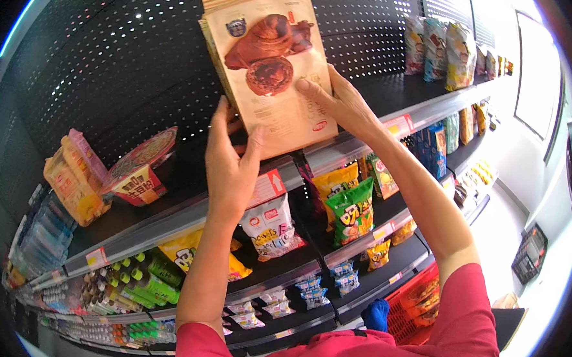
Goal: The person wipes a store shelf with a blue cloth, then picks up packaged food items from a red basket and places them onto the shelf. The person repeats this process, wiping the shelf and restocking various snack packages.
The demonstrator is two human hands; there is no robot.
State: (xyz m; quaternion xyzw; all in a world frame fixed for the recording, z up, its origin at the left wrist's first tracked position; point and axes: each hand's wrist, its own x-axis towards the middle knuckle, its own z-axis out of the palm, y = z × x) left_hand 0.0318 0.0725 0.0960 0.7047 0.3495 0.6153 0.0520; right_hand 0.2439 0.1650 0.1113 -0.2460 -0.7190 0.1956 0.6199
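Observation:
Both my hands hold a stack of flat beige food packages [287,115] with a brown chocolate pastry pictured on the front one. My left hand [234,157] grips the stack's lower left edge, thumb in front and fingers partly hidden behind. On the right edge rests my right hand [337,98], its thumb pressed on the front face. The stack stands nearly upright, tilted a little, at the top shelf [189,181]. Whether its bottom touches the shelf, I cannot tell. Left of it on that shelf are a bowl-shaped instant food tub [138,184] and an orange bread package [75,184].
A black perforated back panel [129,65] rises behind the shelf. Snack bags [459,53] stand at the far right. Lower shelves hold a green snack bag [351,211], a white snack bag [271,227] and green-capped bottles [151,282]. A red crate [406,337] with packages sits below right.

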